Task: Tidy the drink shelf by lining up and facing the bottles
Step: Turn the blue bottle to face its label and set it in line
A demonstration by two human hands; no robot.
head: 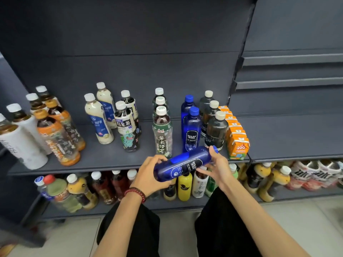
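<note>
A blue soda bottle (182, 162) lies nearly sideways in the air in front of the grey shelf (104, 160), cap pointing right. My left hand (148, 175) grips its base and my right hand (217, 166) holds its neck end near the blue cap. Behind it on the shelf stand two more blue soda bottles (192, 130) in a row. To their right is a row of three dark bottles (216, 129) with beige caps. To their left stands a row of green-label tea bottles (162, 134).
Orange juice cartons (237, 140) line the shelf's right end. Further left stand a black oolong tea bottle (127, 128), milky white bottles (98, 121), orange-label teas (57, 138) and white-wrapped bottles (22, 143). A lower shelf (167, 204) holds several mixed bottles. The right bay's shelf (297, 136) is bare.
</note>
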